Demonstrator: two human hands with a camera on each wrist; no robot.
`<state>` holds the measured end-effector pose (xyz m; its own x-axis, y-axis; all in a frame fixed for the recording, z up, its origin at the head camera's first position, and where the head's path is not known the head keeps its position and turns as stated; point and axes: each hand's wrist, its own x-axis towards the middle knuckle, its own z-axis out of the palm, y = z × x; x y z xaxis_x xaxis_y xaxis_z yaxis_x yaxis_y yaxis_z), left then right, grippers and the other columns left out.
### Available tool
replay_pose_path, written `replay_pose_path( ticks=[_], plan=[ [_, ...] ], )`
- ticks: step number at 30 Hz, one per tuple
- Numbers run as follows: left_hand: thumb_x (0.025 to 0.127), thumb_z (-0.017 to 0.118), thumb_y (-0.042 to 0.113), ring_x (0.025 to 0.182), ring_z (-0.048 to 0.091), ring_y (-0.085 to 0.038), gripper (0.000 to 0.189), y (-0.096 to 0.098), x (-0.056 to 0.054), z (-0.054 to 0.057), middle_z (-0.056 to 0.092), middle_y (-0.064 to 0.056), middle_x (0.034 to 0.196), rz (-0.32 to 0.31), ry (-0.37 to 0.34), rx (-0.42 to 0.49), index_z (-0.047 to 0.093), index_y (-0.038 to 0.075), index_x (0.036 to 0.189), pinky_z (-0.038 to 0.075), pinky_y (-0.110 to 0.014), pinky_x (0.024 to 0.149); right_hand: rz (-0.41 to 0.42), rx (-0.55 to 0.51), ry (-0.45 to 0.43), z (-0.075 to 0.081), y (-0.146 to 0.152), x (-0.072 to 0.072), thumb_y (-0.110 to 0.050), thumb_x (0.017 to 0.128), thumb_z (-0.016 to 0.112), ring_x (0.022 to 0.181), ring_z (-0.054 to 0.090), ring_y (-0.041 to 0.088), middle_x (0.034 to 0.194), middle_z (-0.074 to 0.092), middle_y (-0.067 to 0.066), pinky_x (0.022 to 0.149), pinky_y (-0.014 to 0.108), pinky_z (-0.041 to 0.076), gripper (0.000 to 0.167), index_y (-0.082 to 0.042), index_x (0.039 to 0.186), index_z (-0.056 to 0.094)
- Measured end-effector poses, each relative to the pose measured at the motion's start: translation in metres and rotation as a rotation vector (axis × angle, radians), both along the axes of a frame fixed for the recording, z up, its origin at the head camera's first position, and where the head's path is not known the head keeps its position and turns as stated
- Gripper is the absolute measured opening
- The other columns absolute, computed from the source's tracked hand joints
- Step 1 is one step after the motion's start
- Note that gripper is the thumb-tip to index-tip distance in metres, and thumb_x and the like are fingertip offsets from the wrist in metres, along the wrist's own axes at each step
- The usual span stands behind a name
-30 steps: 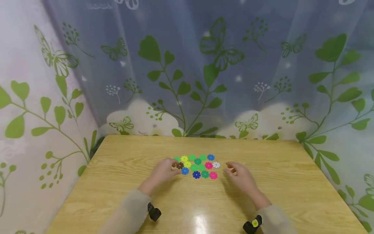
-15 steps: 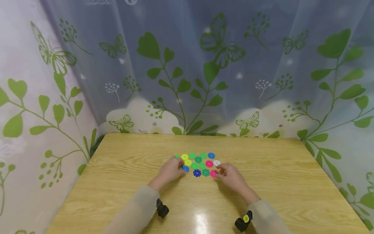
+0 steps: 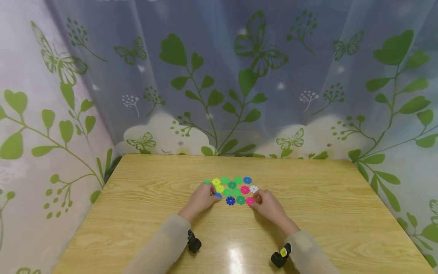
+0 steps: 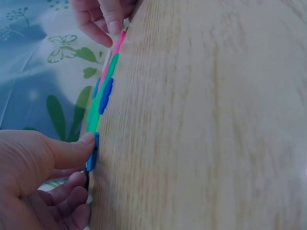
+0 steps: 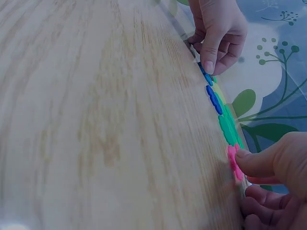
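Several flat, notched flower-shaped plastic discs in mixed colours lie grouped on the wooden table. My left hand (image 3: 202,198) is at the group's left end, its thumb on a blue disc (image 4: 94,152) and its other fingers bent beside it. Part of a green disc (image 3: 207,182) shows behind that hand, near two yellow discs. At the right end is my right hand (image 3: 268,205), its thumb at the edge of a pink disc (image 5: 233,162) and its fingers near a white disc (image 3: 253,188). Between the hands lie green discs, a dark blue disc (image 3: 230,200) and another pink disc (image 3: 245,189).
The wooden table (image 3: 308,213) extends around the discs, with a bright glare near its front. Behind it hangs a blue-grey curtain (image 3: 219,76) printed with leaves and butterflies. Black wrist cameras sit at both sleeves.
My right hand has moved left from beside the group to the pink disc. The left hand has shifted slightly right, covering the brown disc that showed earlier. The discs keep nearly the same layout.
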<state>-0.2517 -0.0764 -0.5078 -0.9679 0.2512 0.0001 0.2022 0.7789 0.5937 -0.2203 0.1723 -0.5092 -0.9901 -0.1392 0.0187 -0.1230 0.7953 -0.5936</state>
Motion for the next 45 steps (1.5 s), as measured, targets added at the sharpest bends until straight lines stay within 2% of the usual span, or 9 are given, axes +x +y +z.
replay_pose_path(
  ticks=[6, 10, 17, 24, 33, 39, 45],
  plan=[
    [0.082, 0.072, 0.028, 0.07, 0.052, -0.014, 0.024, 0.004, 0.001, 0.0, 0.056, 0.001, 0.078, 0.004, -0.003, 0.012, 0.064, 0.006, 0.089, 0.048, -0.028, 0.06, 0.009, 0.018, -0.009, -0.001, 0.001, 0.002, -0.018, 0.081, 0.073, 0.077, 0.054, 0.017, 0.085, 0.054, 0.003, 0.068, 0.034, 0.052, 0.023, -0.004, 0.097, 0.064],
    [0.08, 0.075, 0.031, 0.072, 0.051, -0.014, 0.031, 0.008, 0.002, -0.001, 0.055, 0.0, 0.081, -0.013, -0.024, 0.028, 0.063, 0.005, 0.091, 0.049, -0.028, 0.063, -0.003, 0.046, -0.033, -0.001, 0.003, 0.005, -0.022, 0.082, 0.073, 0.079, 0.054, 0.017, 0.087, 0.052, 0.002, 0.069, 0.035, 0.051, 0.025, -0.007, 0.098, 0.062],
    [0.074, 0.08, 0.024, 0.075, 0.05, -0.016, 0.033, 0.009, 0.004, 0.001, 0.053, -0.003, 0.085, 0.024, -0.053, 0.031, 0.06, 0.004, 0.09, 0.048, -0.03, 0.063, 0.037, 0.065, -0.031, 0.0, 0.002, 0.004, -0.021, 0.082, 0.072, 0.079, 0.052, 0.017, 0.088, 0.05, 0.003, 0.069, 0.035, 0.05, 0.026, -0.006, 0.098, 0.059],
    [0.071, 0.082, 0.02, 0.075, 0.05, -0.017, 0.034, 0.011, 0.006, 0.005, 0.053, -0.004, 0.084, 0.037, -0.074, 0.067, 0.058, 0.003, 0.089, 0.048, -0.03, 0.063, 0.032, -0.027, -0.01, -0.002, 0.004, 0.006, -0.014, 0.079, 0.074, 0.073, 0.048, 0.016, 0.083, 0.049, 0.002, 0.062, 0.03, 0.045, 0.028, -0.008, 0.094, 0.051],
    [0.072, 0.081, 0.018, 0.07, 0.05, -0.017, 0.039, 0.009, 0.005, 0.004, 0.053, -0.002, 0.079, 0.059, -0.085, 0.101, 0.052, 0.007, 0.095, 0.046, -0.028, 0.06, 0.008, -0.138, -0.029, -0.002, 0.002, 0.006, -0.008, 0.083, 0.07, 0.068, 0.052, 0.014, 0.075, 0.056, -0.001, 0.061, 0.03, 0.046, 0.023, -0.009, 0.095, 0.051],
    [0.074, 0.079, 0.017, 0.07, 0.053, -0.015, 0.033, 0.006, 0.005, 0.003, 0.057, -0.002, 0.078, 0.041, -0.051, 0.129, 0.053, 0.008, 0.093, 0.047, -0.028, 0.059, 0.005, -0.186, -0.006, 0.0, 0.001, 0.006, -0.005, 0.082, 0.07, 0.064, 0.05, 0.014, 0.07, 0.055, -0.001, 0.057, 0.028, 0.044, 0.022, -0.008, 0.095, 0.052],
    [0.078, 0.075, 0.013, 0.067, 0.051, -0.013, 0.023, 0.003, 0.006, 0.002, 0.056, 0.0, 0.074, 0.004, -0.073, 0.219, 0.059, 0.005, 0.093, 0.047, -0.025, 0.056, 0.019, -0.217, 0.049, 0.001, -0.001, 0.007, -0.003, 0.082, 0.07, 0.065, 0.053, 0.012, 0.072, 0.057, -0.001, 0.058, 0.027, 0.047, 0.02, -0.008, 0.094, 0.055]
  ],
)
